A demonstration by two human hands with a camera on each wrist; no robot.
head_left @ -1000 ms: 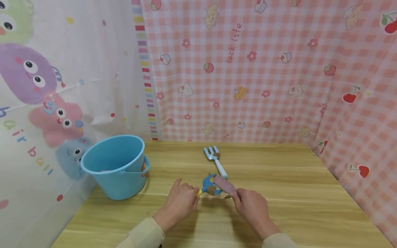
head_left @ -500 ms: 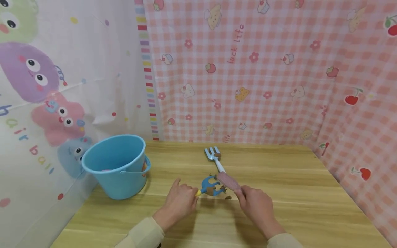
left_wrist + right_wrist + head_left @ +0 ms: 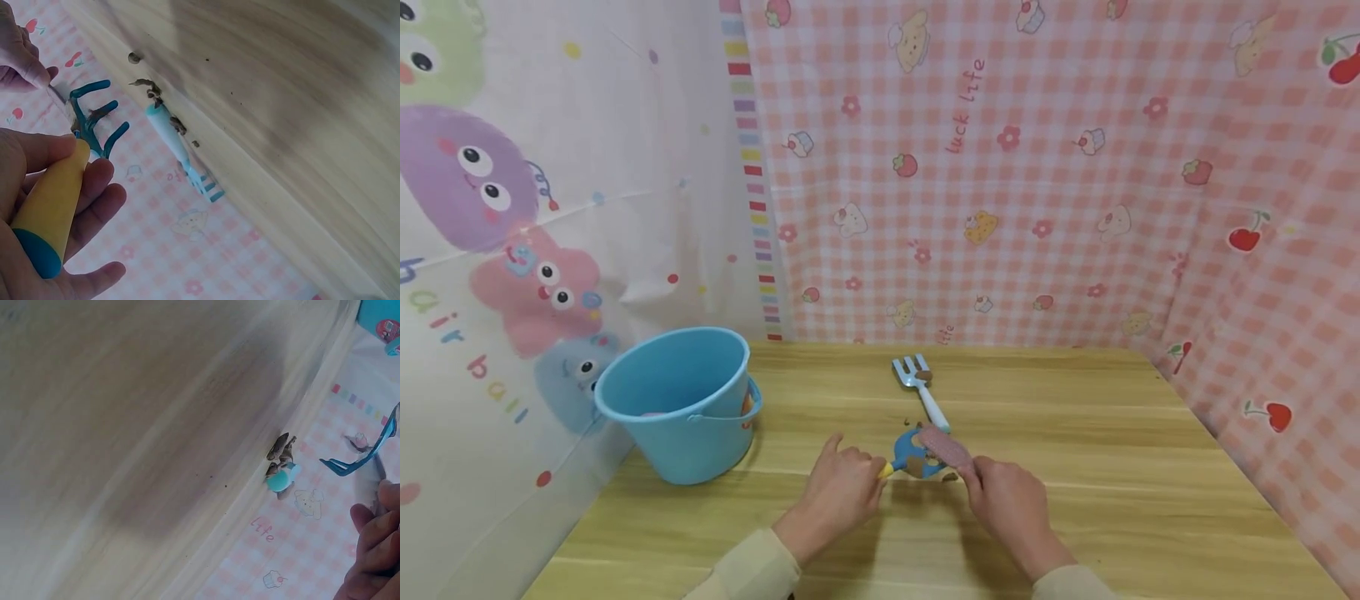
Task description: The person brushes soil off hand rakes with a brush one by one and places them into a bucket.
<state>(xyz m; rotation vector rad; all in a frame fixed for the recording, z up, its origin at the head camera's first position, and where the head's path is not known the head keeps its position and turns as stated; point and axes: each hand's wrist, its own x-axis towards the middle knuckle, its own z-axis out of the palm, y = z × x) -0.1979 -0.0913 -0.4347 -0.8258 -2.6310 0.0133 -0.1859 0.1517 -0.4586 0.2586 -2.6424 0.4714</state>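
My left hand (image 3: 844,485) grips the yellow handle (image 3: 53,197) of a small toy hand rake with blue tines (image 3: 904,448); brown dirt-like patches show on its head. My right hand (image 3: 1011,507) pinches one end of a flat, oblong, pinkish thing with a textured face (image 3: 946,447), which overlaps the tines in the head view. In the left wrist view both tools are raised over the table. Beyond them lies a light blue toy fork (image 3: 932,407), with a brown bit (image 3: 924,376) beside its tines. Dark curled scraps (image 3: 153,92) lie by its handle end.
A light blue bucket (image 3: 688,454) stands at the left on the wooden table (image 3: 1150,467), something pink just showing inside. A white printed sheet (image 3: 647,192) hangs at the left. Pink checked cloth (image 3: 1037,183) covers the back and right sides.
The pinkish thing moves right and off the tines, then back left over them. The rake shifts slightly while staying in my left hand. The fork and bucket stay put.
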